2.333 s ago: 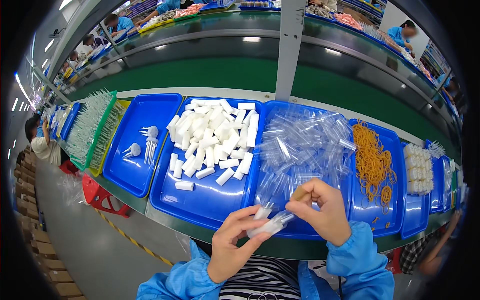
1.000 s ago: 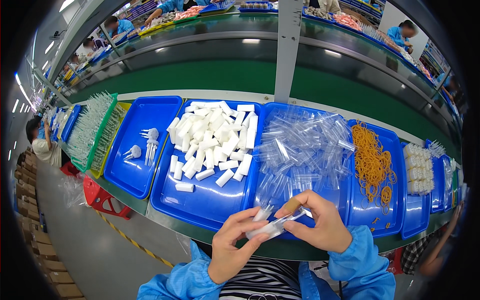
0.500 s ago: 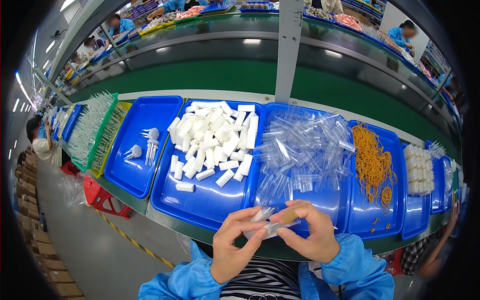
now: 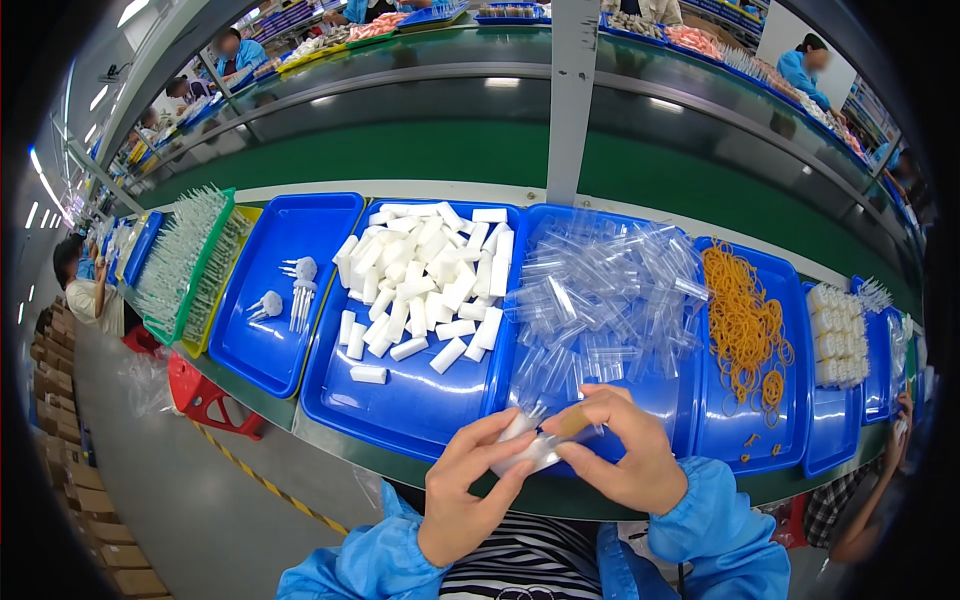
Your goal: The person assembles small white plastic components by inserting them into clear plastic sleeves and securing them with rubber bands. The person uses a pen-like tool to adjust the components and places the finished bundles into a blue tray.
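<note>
Just in front of my body, over the near edge of the blue trays, both hands meet around a small white piece (image 4: 534,456) with clear plastic about it. My left hand (image 4: 468,490) pinches the white piece between thumb and fingers. From the right, my right hand (image 4: 628,458) closes its thumb and index finger on the clear plastic beside it. A tan patch (image 4: 570,422) shows at the right index fingertip; I cannot tell whether it is a finger cover or a separate thing. Beyond the hands, clear plastic sleeves (image 4: 610,290) lie heaped in a blue tray.
Left of the sleeves, a blue tray holds white cylinders (image 4: 430,260). Farther left are a tray with white-tipped swab-like pieces (image 4: 302,290) and a green basket (image 4: 205,270). Rubber bands (image 4: 740,320) fill a right-hand tray. A metal post (image 4: 570,110) stands behind; co-workers sit around.
My right hand has shifted slightly, its index finger now reaching farther left over the white piece. The white piece and clear plastic have turned a little between my fingers.
</note>
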The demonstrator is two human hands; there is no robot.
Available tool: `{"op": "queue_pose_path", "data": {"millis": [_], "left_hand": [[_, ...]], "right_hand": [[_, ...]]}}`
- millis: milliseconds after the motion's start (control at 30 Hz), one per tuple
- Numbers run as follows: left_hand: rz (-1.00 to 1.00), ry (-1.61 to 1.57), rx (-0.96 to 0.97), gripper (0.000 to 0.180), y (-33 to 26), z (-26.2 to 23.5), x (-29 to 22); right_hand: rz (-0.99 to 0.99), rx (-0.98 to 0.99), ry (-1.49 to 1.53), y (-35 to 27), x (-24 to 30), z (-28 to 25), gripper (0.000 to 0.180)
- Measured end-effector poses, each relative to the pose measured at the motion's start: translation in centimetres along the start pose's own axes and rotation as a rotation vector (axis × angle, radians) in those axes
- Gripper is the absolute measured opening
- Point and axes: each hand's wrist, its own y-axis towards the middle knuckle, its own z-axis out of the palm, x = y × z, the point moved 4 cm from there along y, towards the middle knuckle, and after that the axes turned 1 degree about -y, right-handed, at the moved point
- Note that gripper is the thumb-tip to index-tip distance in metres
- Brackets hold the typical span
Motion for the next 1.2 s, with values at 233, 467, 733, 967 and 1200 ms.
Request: {"op": "queue_pose_path", "data": {"millis": [233, 467, 733, 967, 1200], "left_hand": [[-0.046, -0.063, -0.039, 0.034, -0.5, 0.2, 1.3], [-0.035, -0.134, -0.014, 0.049, 0.2, 0.2, -0.2], [-0.078, -0.147, 0.099, 0.058, -0.5, 1.3, -0.3], [-0.127, -0.437, 0.123, 0.059, -0.4, 0.9, -0.6], [-0.529, -0.967, 0.183, 0.059, 0.3, 0.8, -0.3]], "right_hand": [[0.062, 0.046, 0.061, 0.8, -0.2, 1.1, 0.033], [-0.196, -0.117, -0.460, 1.5, 3.3, 1.2, 0.072], [-0.218, -0.073, -0.707, 1.5, 2.6, 1.9, 0.085], [-0.335, 0.013, -0.571, 1.9, 2.0, 0.4, 0.075], [-0.323, 0.054, -0.308, 1.9, 2.4, 0.4, 0.072]]}}
